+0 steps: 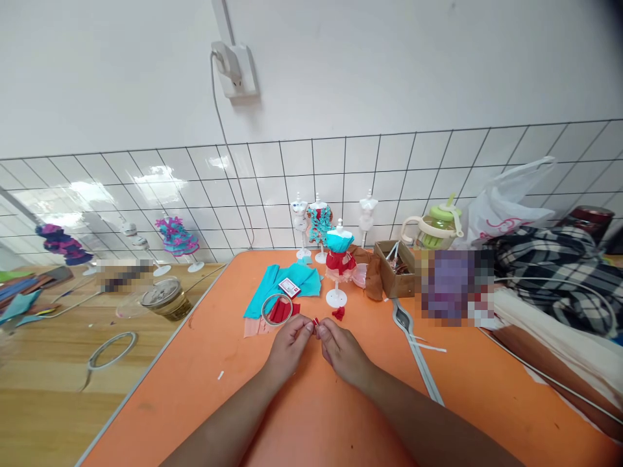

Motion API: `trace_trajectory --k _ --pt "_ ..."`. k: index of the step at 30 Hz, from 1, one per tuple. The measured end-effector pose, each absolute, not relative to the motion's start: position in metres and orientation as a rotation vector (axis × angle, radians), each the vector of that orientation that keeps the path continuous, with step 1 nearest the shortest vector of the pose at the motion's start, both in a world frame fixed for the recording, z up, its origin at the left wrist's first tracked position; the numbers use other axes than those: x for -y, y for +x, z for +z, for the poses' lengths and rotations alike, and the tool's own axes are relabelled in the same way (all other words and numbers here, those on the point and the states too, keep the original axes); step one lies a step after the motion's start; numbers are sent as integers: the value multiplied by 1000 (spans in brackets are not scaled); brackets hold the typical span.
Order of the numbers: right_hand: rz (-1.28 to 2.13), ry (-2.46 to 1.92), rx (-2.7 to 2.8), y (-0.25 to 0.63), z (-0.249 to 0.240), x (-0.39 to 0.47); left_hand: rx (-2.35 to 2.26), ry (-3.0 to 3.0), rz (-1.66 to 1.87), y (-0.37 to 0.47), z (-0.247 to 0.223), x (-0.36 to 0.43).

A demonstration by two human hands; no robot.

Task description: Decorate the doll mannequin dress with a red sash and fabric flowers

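Between left hand [288,338] and right hand [346,353], fingertips [322,331] pinch red fabric [316,321].

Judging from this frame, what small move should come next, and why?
Perhaps lift the small red piece toward the dressed mannequin to check its fit: the left hand and right hand pinch it together, and the mannequin stands just beyond them, wearing a red skirt of similar colour.

"Can you read any writing there?"
"No, none. The small white card [289,287] with red edge has print, but too tiny for reading. On the white plastic bag [511,194] is a pink marking [503,226]; I cannot make it out."
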State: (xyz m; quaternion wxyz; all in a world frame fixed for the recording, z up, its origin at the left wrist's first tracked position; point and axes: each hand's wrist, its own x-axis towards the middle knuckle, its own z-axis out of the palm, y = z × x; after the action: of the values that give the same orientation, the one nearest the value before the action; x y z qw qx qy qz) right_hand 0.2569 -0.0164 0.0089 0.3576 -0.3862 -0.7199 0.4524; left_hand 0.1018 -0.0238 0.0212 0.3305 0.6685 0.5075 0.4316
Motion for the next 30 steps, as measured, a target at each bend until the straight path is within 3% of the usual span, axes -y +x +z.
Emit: trace_trajectory --k 17,30 --pt "1124 -1048 1832 250 5 20 -1377 1890 1111 101 17 25" --pt "1272 -967 1712 246 2 21 -1258 1858 1148 101 15 25"
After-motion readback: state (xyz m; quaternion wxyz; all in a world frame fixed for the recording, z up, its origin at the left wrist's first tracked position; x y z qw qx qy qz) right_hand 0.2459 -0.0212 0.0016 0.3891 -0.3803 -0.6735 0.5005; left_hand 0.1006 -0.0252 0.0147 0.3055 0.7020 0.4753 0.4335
